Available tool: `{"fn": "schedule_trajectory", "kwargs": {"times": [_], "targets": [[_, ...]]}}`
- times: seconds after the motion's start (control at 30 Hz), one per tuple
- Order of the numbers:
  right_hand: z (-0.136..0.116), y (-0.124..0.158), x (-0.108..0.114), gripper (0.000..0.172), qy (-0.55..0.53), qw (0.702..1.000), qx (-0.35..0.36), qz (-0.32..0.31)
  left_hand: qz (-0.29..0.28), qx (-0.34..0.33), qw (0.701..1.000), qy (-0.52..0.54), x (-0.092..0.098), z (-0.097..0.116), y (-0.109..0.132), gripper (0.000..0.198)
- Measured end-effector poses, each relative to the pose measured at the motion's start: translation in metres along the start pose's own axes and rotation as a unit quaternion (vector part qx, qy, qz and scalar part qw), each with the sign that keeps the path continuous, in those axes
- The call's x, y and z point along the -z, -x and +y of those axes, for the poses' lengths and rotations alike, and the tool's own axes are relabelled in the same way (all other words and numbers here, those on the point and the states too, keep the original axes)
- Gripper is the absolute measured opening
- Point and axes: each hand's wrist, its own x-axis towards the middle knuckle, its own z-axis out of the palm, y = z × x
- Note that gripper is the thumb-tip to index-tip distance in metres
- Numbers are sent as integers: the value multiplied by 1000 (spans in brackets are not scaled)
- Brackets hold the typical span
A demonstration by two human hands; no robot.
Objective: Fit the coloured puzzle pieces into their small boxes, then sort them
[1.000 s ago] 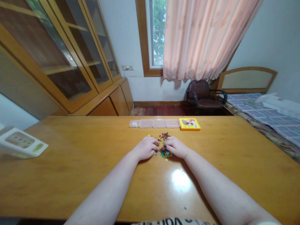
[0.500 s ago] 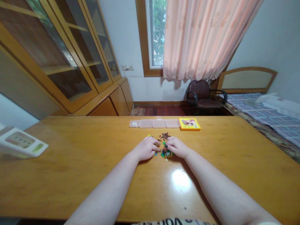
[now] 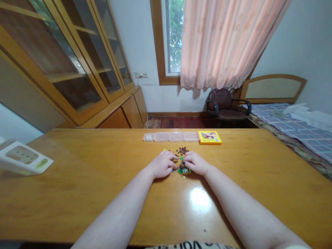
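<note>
My left hand (image 3: 163,164) rests low over the table, its fingers apart above a few small loose pieces, some yellow and blue. Opposite it, my right hand (image 3: 197,163) has its thumb and fingers pinched around a small brown and black toy brick piece (image 3: 183,164). Under those fingertips lies a small heap of green, blue and white toy bricks (image 3: 184,171). Just beyond both hands is a pile of dark brown toy bricks (image 3: 182,150). The individual shapes are too small to make out.
Behind the bricks a row of clear plastic compartments (image 3: 169,137) adjoins a yellow box (image 3: 210,137) on the wooden table (image 3: 77,193). A white appliance (image 3: 24,157) stands at the left. Beyond the table are a brown armchair (image 3: 223,105) and a bed (image 3: 293,119).
My left fingers have shifted slightly over the small pieces. The brown and black piece at my right fingertips has tilted a little; my arms stay almost still.
</note>
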Motion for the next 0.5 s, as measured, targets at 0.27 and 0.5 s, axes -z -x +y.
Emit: {"fn": "schedule_trajectory", "kwargs": {"times": [0.27,0.5], "targets": [[-1,-2,2,37,34,998,-42,21,12,31,999,-17,1,0,-1,32],[1,-3,0,36,46,996,-60,42,-18,-2,1000,-4,5,4,0,34]]}}
